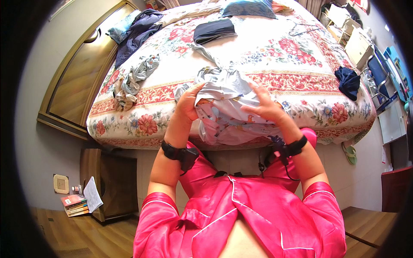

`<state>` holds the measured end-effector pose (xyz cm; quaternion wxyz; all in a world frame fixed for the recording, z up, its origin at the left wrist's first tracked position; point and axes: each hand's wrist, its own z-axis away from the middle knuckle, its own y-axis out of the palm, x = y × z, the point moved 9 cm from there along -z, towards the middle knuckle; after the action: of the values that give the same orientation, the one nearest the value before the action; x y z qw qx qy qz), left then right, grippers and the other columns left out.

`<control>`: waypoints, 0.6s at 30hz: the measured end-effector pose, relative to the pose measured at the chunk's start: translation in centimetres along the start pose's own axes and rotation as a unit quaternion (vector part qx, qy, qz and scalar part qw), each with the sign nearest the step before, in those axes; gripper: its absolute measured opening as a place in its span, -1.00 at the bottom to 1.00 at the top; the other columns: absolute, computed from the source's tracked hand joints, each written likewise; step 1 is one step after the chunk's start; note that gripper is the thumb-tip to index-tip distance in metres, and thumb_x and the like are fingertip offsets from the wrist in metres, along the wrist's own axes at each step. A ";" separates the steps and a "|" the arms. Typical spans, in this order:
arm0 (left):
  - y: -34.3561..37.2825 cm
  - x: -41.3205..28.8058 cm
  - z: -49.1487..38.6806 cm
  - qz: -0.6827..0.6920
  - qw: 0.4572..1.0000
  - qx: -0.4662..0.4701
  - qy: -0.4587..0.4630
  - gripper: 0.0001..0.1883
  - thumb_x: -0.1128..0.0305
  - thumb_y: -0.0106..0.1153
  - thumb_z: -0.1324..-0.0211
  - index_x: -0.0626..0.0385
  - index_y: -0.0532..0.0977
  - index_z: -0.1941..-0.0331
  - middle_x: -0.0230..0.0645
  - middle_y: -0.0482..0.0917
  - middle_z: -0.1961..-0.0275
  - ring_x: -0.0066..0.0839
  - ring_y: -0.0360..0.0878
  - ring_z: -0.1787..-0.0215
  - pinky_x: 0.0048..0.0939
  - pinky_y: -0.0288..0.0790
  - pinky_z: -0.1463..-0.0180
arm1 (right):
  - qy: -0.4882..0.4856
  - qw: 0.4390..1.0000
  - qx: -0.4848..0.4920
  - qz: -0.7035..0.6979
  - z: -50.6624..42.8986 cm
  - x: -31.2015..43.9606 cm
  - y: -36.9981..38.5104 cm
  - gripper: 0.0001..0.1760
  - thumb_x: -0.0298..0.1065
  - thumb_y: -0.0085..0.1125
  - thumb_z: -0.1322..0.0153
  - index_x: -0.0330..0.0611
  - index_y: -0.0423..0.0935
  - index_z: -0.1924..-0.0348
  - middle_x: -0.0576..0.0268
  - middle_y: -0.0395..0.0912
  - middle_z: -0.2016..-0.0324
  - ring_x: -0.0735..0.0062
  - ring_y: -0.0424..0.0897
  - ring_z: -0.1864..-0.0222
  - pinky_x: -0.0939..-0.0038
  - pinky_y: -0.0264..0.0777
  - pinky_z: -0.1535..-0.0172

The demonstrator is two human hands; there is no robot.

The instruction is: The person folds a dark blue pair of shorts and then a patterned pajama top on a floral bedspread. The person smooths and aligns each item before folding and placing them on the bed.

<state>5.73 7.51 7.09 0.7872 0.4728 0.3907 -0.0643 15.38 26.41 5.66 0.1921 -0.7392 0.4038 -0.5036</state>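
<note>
A light grey-white garment (226, 113) with a small coloured animal print lies bunched at the bed's near edge, partly hanging over it. My left hand (188, 103) grips its left side, with some fingertips hidden by the cloth. My right hand (265, 104) is over its right side, fingers spread; whether the fingertips touch the fabric is hard to tell. A twisted grey strip of cloth (206, 53) runs from the heap towards a folded dark garment (214, 30) farther up the bed.
Crumpled light clothes (135, 79) lie left on the floral bedspread (267, 64). Dark blue cloth (347, 82) and a clothes hanger (301, 29) lie right. A purple-blue garment (138, 32) rests by the wooden headboard (84, 71). A wooden nightstand (119, 183) stands left; green slippers (350, 153) sit right.
</note>
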 end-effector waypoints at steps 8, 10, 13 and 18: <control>0.4 -2.5 0.4 -0.487 0.801 -0.132 0.323 -0.09 0.29 0.40 0.05 0.26 0.02 -0.29 -0.14 0.29 -0.06 -0.34 0.52 0.07 -0.41 0.45 -0.01 | 0.245 0.851 0.158 -0.437 1.8 2.1 3.7 -0.73 -0.33 -0.04 -0.47 -0.20 0.55 0.07 0.24 0.59 0.27 0.62 0.55 0.36 0.61 0.45 0.33; 2.9 1.1 0.0 -0.695 0.640 -0.047 0.324 0.21 0.07 0.52 0.32 0.15 -0.10 -0.36 0.08 0.09 -0.25 -0.06 0.18 -0.27 -0.18 0.18 -0.26 | 0.281 0.806 0.182 -0.488 2.4 2.4 2.2 -0.73 -0.34 -0.01 -0.46 -0.27 0.51 0.05 0.19 0.59 0.27 0.49 0.59 0.34 0.53 0.49 0.33; 2.9 6.3 -1.3 -0.803 0.531 -0.054 0.265 0.34 -0.06 0.52 0.45 0.02 -0.18 -0.40 0.20 -0.07 -0.36 0.20 -0.05 -0.36 -0.07 0.00 -0.36 | 0.264 0.718 0.144 -0.628 2.8 3.7 1.0 -0.69 -0.30 0.05 -0.43 -0.30 0.48 0.04 0.15 0.59 0.27 0.47 0.60 0.35 0.51 0.51 0.34; 0.5 5.8 -4.6 -0.485 0.845 -0.075 0.211 -0.44 0.51 0.09 -0.09 0.21 0.24 -0.23 -0.14 0.55 0.03 -0.43 0.51 0.04 -0.38 0.42 0.01 | 0.205 0.602 0.228 -0.738 3.3 4.3 -0.8 -0.67 -0.32 0.07 -0.41 -0.33 0.47 0.03 0.05 0.58 0.25 0.42 0.60 0.35 0.46 0.52 0.32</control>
<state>7.34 12.97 2.37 0.5877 0.1644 0.7302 -0.3072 19.39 23.04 7.38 -0.1702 -0.5960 -0.3774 -0.6880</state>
